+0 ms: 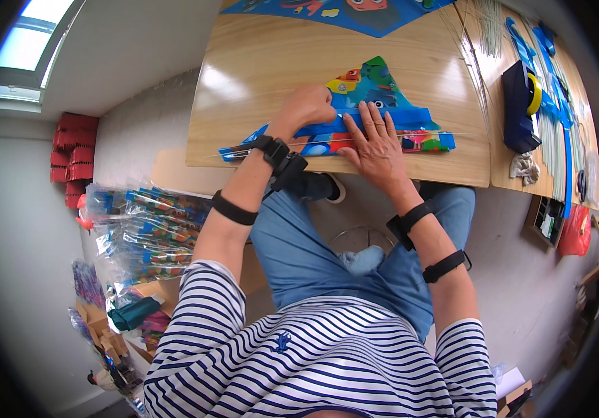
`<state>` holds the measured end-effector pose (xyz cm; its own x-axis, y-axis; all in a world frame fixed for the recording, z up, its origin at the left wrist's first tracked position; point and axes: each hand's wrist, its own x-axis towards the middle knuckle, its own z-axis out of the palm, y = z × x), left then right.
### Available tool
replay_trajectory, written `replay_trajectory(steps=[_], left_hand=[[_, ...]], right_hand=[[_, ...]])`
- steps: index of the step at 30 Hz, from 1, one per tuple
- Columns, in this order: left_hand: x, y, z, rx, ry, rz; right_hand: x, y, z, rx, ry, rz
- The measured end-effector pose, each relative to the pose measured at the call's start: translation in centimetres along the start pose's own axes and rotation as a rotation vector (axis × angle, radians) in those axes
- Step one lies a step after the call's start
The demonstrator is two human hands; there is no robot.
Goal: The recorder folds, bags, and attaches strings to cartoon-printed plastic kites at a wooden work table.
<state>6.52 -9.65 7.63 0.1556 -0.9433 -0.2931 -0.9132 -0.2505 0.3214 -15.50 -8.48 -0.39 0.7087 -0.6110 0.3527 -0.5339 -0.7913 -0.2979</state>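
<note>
A colourful cartoon-printed kite (381, 85) lies partly folded on the wooden table in front of me. Its upper part narrows to a green tip, and a blue folded band (416, 117) runs across it. Thin pale rods (243, 148) lie along its near edge. On the left side of the fold, my left hand (306, 108) is closed, fingers curled under; what they grip is hidden. My right hand (377, 148) rests flat on the band and near edge, its fingers stretched out.
Another blue printed sheet (355, 15) lies at the table's far edge. To the right are a tape dispenser (520, 108), blue strips and many thin rods (550, 157). Clear-bagged packages (150, 233) are stacked at left, below red bundles (74, 153). A red bag (575, 231) hangs at right.
</note>
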Motion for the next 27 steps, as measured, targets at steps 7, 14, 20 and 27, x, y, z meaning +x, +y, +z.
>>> replay_trajectory(steps=[7, 14, 20, 27], left_hand=[[1.6, -0.6, 1.9, -0.336, -0.124, -0.112], [1.1, -1.7, 0.9, -0.573, -0.191, -0.102], [0.3, -2.5, 0.0, -0.649, -0.191, -0.007], [0.0, -2.5, 1.4, -0.739, -0.236, 0.003]], right_hand=[[-0.2, 0.0, 0.1, 0.027, 0.004, 0.017], [-0.1, -0.1, -0.3, 0.009, -0.031, 0.032], [0.1, -0.2, -0.2, -0.004, -0.014, 0.031], [0.1, -0.2, -0.2, -0.020, -0.044, 0.040]])
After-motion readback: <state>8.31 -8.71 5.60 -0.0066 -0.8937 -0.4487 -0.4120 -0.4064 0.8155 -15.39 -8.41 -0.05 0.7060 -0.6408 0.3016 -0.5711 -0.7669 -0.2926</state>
